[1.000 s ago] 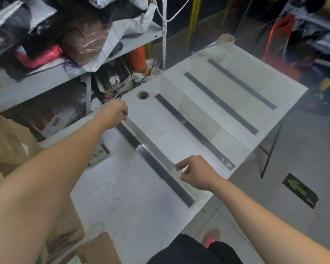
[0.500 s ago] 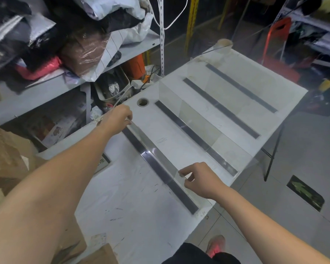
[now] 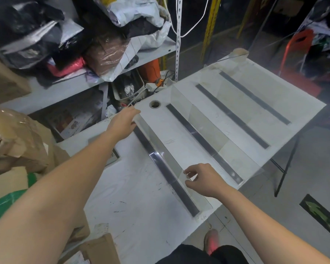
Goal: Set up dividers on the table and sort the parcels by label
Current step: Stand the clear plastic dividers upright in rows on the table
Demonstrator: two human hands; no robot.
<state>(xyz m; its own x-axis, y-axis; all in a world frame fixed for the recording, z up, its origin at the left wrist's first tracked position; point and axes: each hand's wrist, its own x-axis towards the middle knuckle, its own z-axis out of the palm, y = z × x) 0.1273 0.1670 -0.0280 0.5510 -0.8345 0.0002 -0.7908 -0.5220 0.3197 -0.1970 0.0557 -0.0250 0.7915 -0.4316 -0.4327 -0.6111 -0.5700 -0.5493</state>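
**Divider over nearest strip, both hands on it**

Clear divider stands on edge on the white counter, running from 11 o'clock to 5 o'clock along the nearest dark strip. Whether it is fully seated in the strip: cannot tell.

Left hand at the divider's 11 o'clock end, fingers curled over the top corner. Right hand at the 5 o'clock end, thumb and fingertips pinching the top edge.

Second divider stands upright on the next strip, toward 2 o'clock, well apart from the first. Round hole lies between their far ends.

Parcels are piled on the shelf at 10 o'clock, off the counter.
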